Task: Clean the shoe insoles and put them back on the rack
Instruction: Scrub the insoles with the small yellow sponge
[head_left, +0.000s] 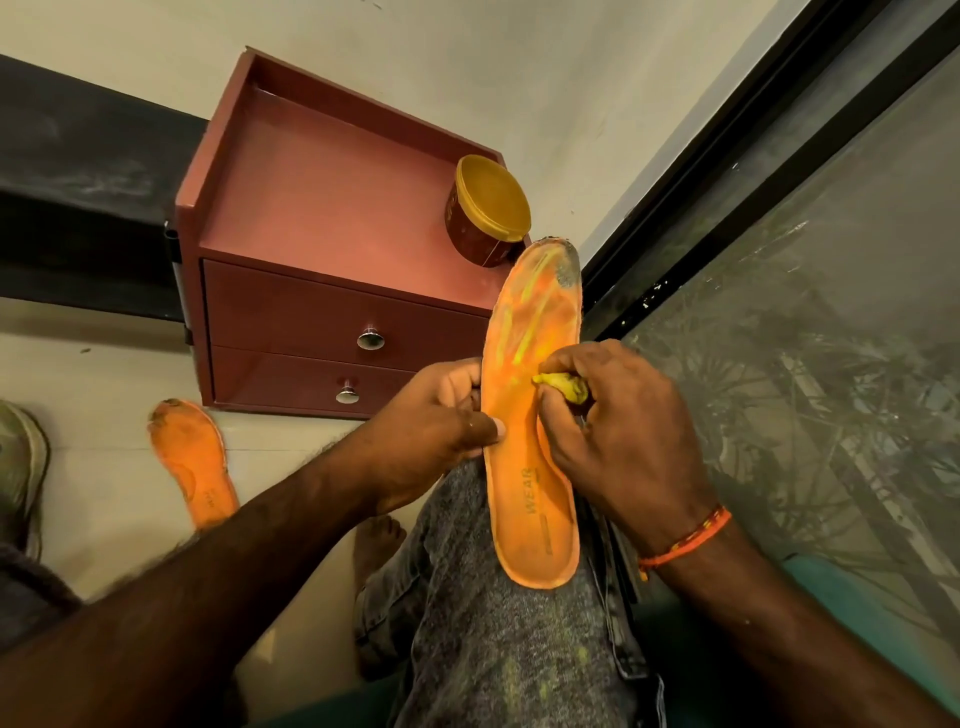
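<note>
I see the orange insole (532, 415) lying lengthwise along the person's knee in grey speckled trousers (498, 623), heel end toward me, toe end pointing at the red-brown drawer unit (322, 249). My left hand (431, 436) grips the insole's left edge about halfway along, thumb pressed on its upper face and fingers curled behind. My right hand (618, 431) pinches a small yellow wad of cloth (563, 387) against the insole's middle, on the side away from the drawer unit's knobs. The toe of the insole is dark with grime and yellowish streaks run down its forepart. A second orange insole (192, 462) lies on the pale floor (114, 374) just below the drawer unit's lower left corner, well apart from the first. On top of the drawer unit, at its right end, stands a brown tub with a yellow lid (488, 210), just beside the held insole's toe.
</note>
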